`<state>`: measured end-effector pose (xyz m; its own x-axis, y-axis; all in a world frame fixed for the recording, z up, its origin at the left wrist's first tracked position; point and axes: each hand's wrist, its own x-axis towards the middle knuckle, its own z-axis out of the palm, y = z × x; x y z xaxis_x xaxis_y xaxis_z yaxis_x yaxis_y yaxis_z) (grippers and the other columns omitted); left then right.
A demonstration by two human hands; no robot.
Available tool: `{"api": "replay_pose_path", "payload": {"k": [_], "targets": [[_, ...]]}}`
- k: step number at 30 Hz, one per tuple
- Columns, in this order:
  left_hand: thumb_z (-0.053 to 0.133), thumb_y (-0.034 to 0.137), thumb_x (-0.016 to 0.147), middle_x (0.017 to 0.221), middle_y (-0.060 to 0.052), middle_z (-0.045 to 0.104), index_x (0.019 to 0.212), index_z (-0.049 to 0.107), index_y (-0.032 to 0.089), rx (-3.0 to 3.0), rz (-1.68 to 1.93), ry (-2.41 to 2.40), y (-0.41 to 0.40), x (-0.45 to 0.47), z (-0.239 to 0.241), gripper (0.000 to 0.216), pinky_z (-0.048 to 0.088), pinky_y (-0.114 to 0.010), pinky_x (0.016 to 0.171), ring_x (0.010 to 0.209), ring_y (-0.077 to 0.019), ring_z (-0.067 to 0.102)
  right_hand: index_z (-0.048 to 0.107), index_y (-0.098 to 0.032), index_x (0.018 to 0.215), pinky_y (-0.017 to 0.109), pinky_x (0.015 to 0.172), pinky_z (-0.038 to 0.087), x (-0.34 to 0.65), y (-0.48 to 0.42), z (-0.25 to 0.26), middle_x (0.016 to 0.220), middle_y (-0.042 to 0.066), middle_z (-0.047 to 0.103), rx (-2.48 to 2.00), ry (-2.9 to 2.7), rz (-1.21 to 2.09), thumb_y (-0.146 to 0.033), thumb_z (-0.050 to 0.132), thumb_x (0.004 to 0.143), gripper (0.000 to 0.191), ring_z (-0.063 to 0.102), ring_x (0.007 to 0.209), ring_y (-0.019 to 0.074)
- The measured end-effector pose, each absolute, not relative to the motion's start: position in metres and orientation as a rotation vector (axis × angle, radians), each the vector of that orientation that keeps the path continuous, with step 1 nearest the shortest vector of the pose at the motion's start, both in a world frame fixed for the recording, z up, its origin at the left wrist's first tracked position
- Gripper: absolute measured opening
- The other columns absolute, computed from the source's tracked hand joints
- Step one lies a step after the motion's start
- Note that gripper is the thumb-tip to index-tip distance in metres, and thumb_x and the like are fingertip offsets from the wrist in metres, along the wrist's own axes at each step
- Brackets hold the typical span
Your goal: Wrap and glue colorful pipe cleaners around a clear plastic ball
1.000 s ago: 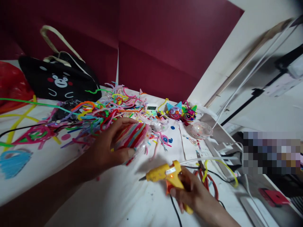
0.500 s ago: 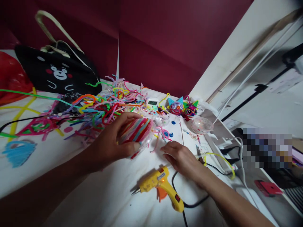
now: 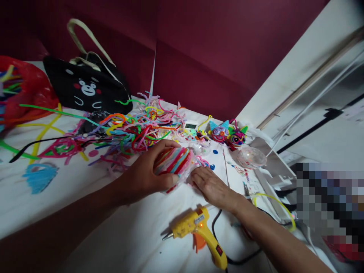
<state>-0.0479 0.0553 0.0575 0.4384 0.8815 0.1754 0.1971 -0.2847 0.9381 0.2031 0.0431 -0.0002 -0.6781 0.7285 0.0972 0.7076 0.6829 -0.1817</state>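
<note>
My left hand (image 3: pixel 148 170) is wrapped around a ball (image 3: pixel 176 165) covered in rows of red, pink, orange and light blue pipe cleaners, with clear plastic showing at its right edge. Against that edge rests my right hand (image 3: pixel 210 185), its fingers bent and close together. What those fingers pinch, if anything, is hidden. Just below my hands, a yellow glue gun (image 3: pixel 193 223) lies on the white table cover (image 3: pixel 113 235), with its light lit and its nozzle pointing left. A pink and blue pipe-cleaner piece (image 3: pixel 203 162) lies behind my right hand.
Behind my hands spreads a heap of loose pipe cleaners (image 3: pixel 142 129). A small digital clock (image 3: pixel 191 126), two decorated ball figures (image 3: pixel 219 132) and a clear bowl (image 3: pixel 251 157) stand farther back. At left are a black bag (image 3: pixel 88 89), a red plastic bag (image 3: pixel 36 85) and a blue piece (image 3: pixel 40 177).
The view has swung a little to the left. My right hand has moved left, up to the ball's clear edge. My left hand keeps its hold.
</note>
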Motion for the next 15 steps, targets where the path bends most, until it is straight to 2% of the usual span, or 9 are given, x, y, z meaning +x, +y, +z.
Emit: {"api": "replay_pose_path", "payload": {"k": [2, 4, 7, 10, 15], "targets": [[0.064, 0.03, 0.067, 0.116, -0.003, 0.062, 0.121, 0.048, 0.022, 1.747, 0.914, 0.933, 0.055, -0.048, 0.057, 0.057, 0.054, -0.033, 0.084, 0.103, -0.0246, 0.062, 0.054, -0.017, 0.094, 0.036, 0.087, 0.047, 0.204, 0.035, 0.015, 0.092, 0.01, 0.064, -1.132, -2.66, 0.269, -0.013, 0.039, 0.101, 0.018, 0.059, 0.09, 0.0202], [0.064, 0.031, 0.067, 0.115, -0.004, 0.062, 0.121, 0.048, 0.022, 1.745, 0.907, 0.943, 0.055, -0.048, 0.058, 0.057, 0.054, -0.034, 0.083, 0.105, -0.026, 0.061, 0.049, -0.02, 0.098, 0.026, 0.072, 0.049, 0.205, 0.026, 0.034, 0.087, 0.004, 0.061, -1.132, -2.564, 0.338, -0.015, 0.036, 0.103, 0.015, 0.059, 0.078, 0.0145], [0.064, 0.031, 0.065, 0.115, -0.004, 0.062, 0.12, 0.048, 0.022, 1.756, 0.896, 0.969, 0.054, -0.047, 0.059, 0.058, 0.053, -0.036, 0.083, 0.109, -0.0281, 0.059, 0.05, -0.021, 0.1, 0.021, 0.063, 0.046, 0.204, 0.013, 0.064, 0.084, 0.001, 0.058, -1.108, -2.354, 0.489, -0.021, 0.043, 0.104, 0.008, 0.055, 0.071, 0.0114], [0.063, 0.029, 0.063, 0.111, -0.004, 0.062, 0.118, 0.049, 0.022, 1.777, 0.896, 0.981, 0.051, -0.046, 0.06, 0.057, 0.052, -0.036, 0.086, 0.108, -0.0278, 0.059, 0.058, -0.019, 0.097, 0.021, 0.067, 0.045, 0.199, 0.005, 0.087, 0.086, 0.001, 0.061, -1.005, -2.233, 0.618, -0.019, 0.055, 0.098, 0.004, 0.057, 0.077, 0.0112], [0.062, 0.028, 0.064, 0.103, -0.001, 0.063, 0.117, 0.05, 0.023, 1.838, 0.912, 0.989, 0.048, -0.044, 0.06, 0.054, 0.051, -0.034, 0.084, 0.103, -0.0259, 0.06, 0.065, -0.014, 0.095, 0.022, 0.069, 0.045, 0.187, 0.007, 0.102, 0.083, 0.003, 0.062, -0.906, -2.263, 0.669, -0.016, 0.061, 0.095, 0.005, 0.058, 0.077, 0.0114]]}}
